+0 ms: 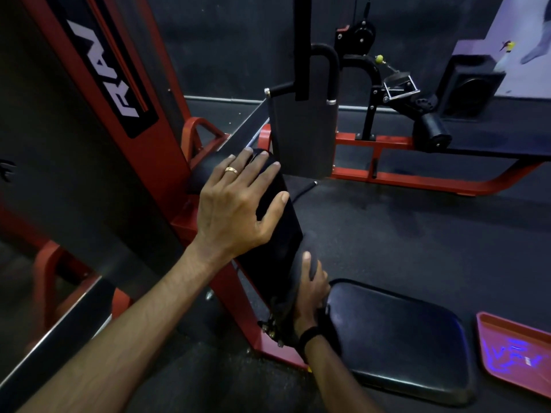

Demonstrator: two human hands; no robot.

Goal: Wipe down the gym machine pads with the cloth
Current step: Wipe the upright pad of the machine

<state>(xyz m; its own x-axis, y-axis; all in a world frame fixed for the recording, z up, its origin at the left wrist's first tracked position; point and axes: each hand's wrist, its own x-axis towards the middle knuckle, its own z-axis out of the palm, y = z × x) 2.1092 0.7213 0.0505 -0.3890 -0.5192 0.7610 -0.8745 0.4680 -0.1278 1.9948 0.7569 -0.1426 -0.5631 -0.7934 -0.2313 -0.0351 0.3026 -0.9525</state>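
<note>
The long black back pad (281, 225) of a red-framed machine runs tilted from upper left to lower right. My left hand (235, 204), with a ring, lies flat on its upper end with the fingers spread and straight. My right hand (310, 293), with a black wristband, is at the pad's lower right edge. Its thumb and fingers curl round a dark cloth (314, 271) pressed against the pad. The cloth is hard to tell apart from the pad. The black seat pad (396, 338) lies just right of that hand.
The red upright post (167, 114) stands left of the pad, and a grey panel (304, 135) hangs behind it. A red base frame (417, 180) crosses the dark floor. A black roller pad (432, 132) and a speaker (468, 87) stand far right. A red plate (515, 353) sits at the right edge.
</note>
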